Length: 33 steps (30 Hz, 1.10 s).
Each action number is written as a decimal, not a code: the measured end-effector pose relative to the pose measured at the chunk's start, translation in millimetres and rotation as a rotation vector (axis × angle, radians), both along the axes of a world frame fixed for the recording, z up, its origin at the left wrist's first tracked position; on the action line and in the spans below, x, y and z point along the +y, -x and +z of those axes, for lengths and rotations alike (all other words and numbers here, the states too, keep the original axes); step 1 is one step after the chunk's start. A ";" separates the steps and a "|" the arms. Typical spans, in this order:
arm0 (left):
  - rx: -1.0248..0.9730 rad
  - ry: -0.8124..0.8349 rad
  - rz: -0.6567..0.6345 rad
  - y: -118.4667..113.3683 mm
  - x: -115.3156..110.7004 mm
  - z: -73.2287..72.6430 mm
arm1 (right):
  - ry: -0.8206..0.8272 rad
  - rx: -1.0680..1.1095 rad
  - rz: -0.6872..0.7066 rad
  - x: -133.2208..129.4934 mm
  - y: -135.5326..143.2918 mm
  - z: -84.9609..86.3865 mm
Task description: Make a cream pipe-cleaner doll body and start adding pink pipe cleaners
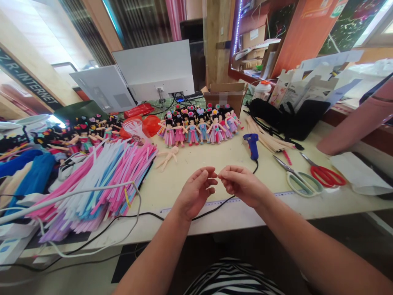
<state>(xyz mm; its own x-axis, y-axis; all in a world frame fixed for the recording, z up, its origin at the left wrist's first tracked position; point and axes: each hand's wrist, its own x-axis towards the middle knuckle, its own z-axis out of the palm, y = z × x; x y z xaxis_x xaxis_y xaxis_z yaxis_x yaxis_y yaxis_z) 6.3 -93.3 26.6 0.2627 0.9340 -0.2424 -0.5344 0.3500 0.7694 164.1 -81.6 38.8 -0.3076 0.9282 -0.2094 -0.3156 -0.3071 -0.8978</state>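
Observation:
Both hands are raised over the cream table (184, 184), fingertips almost meeting. My left hand (198, 190) has its fingers curled, thumb near the index finger; anything between them is too small to make out. My right hand (242, 184) pinches with thumb and index finger, and what it holds, if anything, is too small to tell. A bare beige doll figure (168, 157) lies beyond my left hand. Behind it, several small dolls (192, 129) in pink and blue skirts stand in rows. A blue glue gun (253, 145) rests beyond my right hand.
Bundles of pink, white and blue fuzzy stems (101, 180) lie at left, with cables across them. At right are green-handled scissors (299, 180), red-handled scissors (325, 174) and beige stems (267, 135). A ruler (215, 203) and black cord run near the front edge.

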 end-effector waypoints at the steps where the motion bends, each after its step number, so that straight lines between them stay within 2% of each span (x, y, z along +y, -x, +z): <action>1: 0.020 -0.006 0.025 0.9 0.9 -0.3 | 0.038 0.043 -0.009 0.5 -0.7 -0.7; 4: 0.108 -0.033 0.049 1.8 2.4 -2.3 | 0.099 0.114 -0.030 0.5 -1.7 -1.9; 7: 0.264 -0.136 0.059 -0.1 2.3 -2.8 | 0.098 0.127 -0.041 -1.0 -0.8 -3.3; 16: 0.791 -0.523 0.173 -1.1 -1.2 5.8 | -0.041 -0.017 -0.117 -6.0 3.8 -11.4; 23: 0.834 -0.612 0.076 6.4 0.6 10.8 | -0.052 -0.046 -0.115 -8.2 6.0 -13.1; 29: 0.976 -0.713 0.149 6.3 2.5 5.2 | -0.111 -0.108 -0.152 -8.2 8.1 -18.9; 33: 1.013 -0.758 0.136 6.8 4.2 2.0 | -0.144 -0.133 -0.153 -8.1 9.3 -20.2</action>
<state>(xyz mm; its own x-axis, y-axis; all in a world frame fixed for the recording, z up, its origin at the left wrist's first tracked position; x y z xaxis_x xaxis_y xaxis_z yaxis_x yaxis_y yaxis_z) -0.5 -89.1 28.5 0.1649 0.9307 0.3265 0.4105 -0.3657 0.8353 154.9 -89.7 18.6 -0.1398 0.9850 -0.1010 -0.2246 -0.1308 -0.9656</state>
